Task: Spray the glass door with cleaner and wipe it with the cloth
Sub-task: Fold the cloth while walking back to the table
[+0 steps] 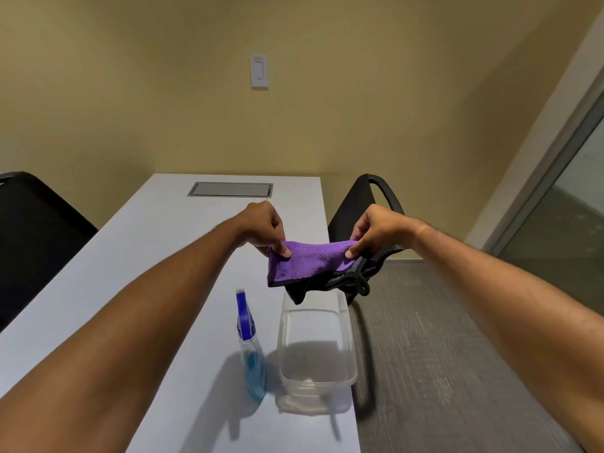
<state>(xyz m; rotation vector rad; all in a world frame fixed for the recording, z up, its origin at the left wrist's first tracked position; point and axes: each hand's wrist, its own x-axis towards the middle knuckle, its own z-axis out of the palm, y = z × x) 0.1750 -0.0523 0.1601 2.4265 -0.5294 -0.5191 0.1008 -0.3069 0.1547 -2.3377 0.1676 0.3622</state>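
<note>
Purple cloth point(309, 259), black-edged, stretched in the air above the white desk point(157, 256), left hand point(264, 228) and right hand point(376, 232) each pinched shut on an upper corner; spray bottle point(250, 348) upright on desk, beside clear plastic tub point(316, 351); glass door point(562, 204) at far right.

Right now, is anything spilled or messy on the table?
Nothing is spilled. The spray bottle stands upright beside the clear plastic tub on the white table. Both hands, left and right, hold the purple cloth above them.
</note>
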